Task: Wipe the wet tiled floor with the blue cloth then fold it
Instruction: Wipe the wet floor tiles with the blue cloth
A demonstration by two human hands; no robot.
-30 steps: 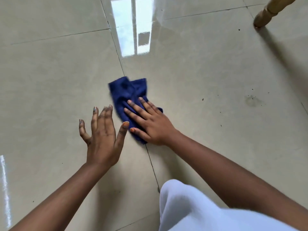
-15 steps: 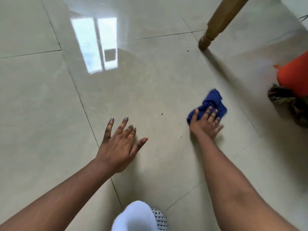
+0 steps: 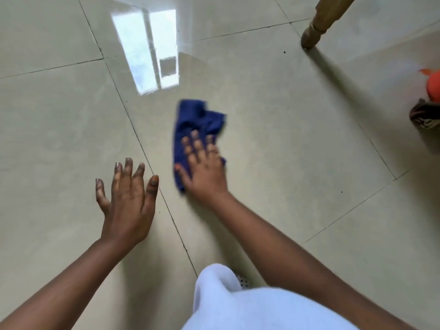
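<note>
The blue cloth (image 3: 194,120) lies crumpled on the glossy beige tiled floor (image 3: 273,129), just right of a grout line. My right hand (image 3: 204,167) presses flat on the cloth's near half, fingers spread, motion-blurred. My left hand (image 3: 128,198) hovers just above the floor to the left of the cloth, palm down, fingers apart, holding nothing. The near part of the cloth is hidden under my right hand.
A wooden furniture leg (image 3: 319,25) stands at the top right. An orange object (image 3: 433,85) and a dark patterned thing (image 3: 425,114) sit at the right edge. My white-clad knee (image 3: 238,303) fills the bottom centre. A window reflection (image 3: 150,48) shines on the floor.
My right hand has swept the cloth from the right back toward the middle, close to my left hand. The view has shifted with it.
</note>
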